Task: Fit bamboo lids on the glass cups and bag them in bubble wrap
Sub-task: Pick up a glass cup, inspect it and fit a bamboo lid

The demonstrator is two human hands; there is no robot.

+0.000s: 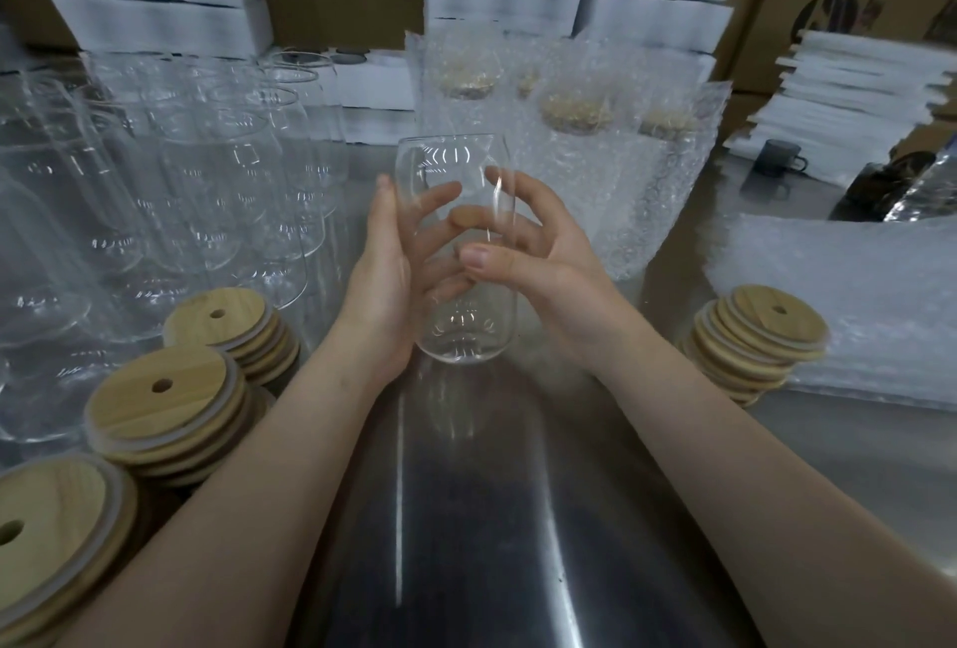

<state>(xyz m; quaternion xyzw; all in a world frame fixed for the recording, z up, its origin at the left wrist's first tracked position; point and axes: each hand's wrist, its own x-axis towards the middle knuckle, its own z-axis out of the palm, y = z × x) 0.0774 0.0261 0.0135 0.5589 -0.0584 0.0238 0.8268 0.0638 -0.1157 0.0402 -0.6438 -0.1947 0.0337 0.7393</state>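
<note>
Cup (455, 254) is up off the table (466, 518), tilted a little with its mouth end away from the person, and no lid is on it yet. The left hand (386, 279) wraps the cup's left wall, its fingers showing through the glass. The right hand (544, 269) curls round the right wall with the thumb pressed on the near face. Each grip is closed on the cup.

From where I stand it looks like thin clear glass: light, stiff, slick under bare fingers, and quick to chip or crack. The mid wall, where both hands sit now, seems the safest hold, and it leaves the rim free for a lid.

Left of the cup, bare cups (207, 171) stand crowded together, and 3 lid stacks (171, 399) sit nearer than them. Right of the cup is 1 more stack (751, 342), touching a pile of bubble bags (854, 295). Behind the cup stand bagged cups (569, 129). Below the cup, towards the person, runs a bare steel strip, which I judge the best room for moving. A swing left would risk glass on glass.
</note>
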